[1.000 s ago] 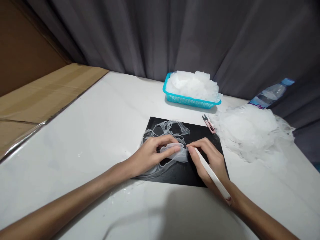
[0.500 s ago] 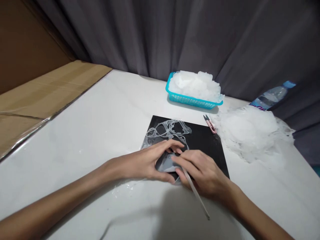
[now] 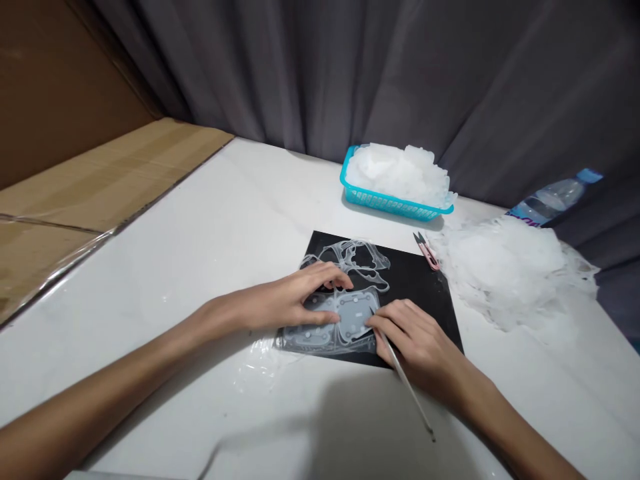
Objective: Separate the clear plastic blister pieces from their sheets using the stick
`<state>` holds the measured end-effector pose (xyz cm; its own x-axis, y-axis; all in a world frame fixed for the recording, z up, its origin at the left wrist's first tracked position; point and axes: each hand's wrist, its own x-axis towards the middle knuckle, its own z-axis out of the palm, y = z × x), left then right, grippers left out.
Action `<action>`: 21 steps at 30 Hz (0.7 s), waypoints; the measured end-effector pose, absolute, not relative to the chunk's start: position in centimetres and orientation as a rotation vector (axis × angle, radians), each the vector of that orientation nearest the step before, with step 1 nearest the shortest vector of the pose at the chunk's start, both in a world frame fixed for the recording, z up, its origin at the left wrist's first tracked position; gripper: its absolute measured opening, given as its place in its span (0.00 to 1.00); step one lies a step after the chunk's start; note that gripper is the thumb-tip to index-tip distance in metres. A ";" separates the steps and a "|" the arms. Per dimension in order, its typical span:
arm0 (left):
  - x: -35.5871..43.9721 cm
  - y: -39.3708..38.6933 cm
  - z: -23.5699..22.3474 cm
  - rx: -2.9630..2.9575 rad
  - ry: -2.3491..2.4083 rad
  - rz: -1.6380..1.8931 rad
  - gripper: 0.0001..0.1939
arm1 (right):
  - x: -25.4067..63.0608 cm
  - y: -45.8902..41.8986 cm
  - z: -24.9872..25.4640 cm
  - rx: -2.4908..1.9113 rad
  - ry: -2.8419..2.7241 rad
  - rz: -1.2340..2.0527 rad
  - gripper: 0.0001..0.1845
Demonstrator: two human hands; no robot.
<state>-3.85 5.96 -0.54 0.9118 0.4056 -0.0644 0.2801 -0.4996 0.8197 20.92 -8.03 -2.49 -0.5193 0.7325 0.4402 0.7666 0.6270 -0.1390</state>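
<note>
Two bare hands work close together over a black mat (image 3: 415, 283), a pale, see-through panel (image 3: 357, 312) lying between them. The left hand (image 3: 300, 293) is spread wide, thumb well apart from the fingers, its thumb tip at the panel's near-left edge; a second panel (image 3: 311, 332) lies partly beneath it. The right hand (image 3: 414, 339) is closed around a slim, pale tool (image 3: 411, 387), its dark point at the panel's right side and its tail slanting back below the wrist. Just beyond the left fingers lie loops of clear webbing (image 3: 361, 256); farther out, past the right knuckles, sit pink-handled snips (image 3: 428, 253) and a heap of filmy white scraps (image 3: 505, 273).

From where I stand, the panel looks feather-light and bendy, more soft than stiff, and its gloss suggests it could skid on the mat. The thin webbing seems the fragile part, apt to stretch, tear or cling. The surest hold would be the panel's broad, thicker rim, pinched just right of the left thumb and clear of the tool's point.
</note>
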 end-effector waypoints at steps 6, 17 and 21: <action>-3.5 6.0 -1.1 2.084 0.485 0.194 0.20 | 20.0 -7.5 -2.1 -1.131 -2.380 -0.169 0.11; -3.7 6.8 -0.3 1.998 0.368 0.059 0.26 | 19.4 -7.6 -3.0 -0.949 -2.463 -0.244 0.12; -3.3 6.6 -0.5 1.962 0.457 0.120 0.30 | 19.1 -7.8 -3.0 -1.124 -2.128 -0.051 0.07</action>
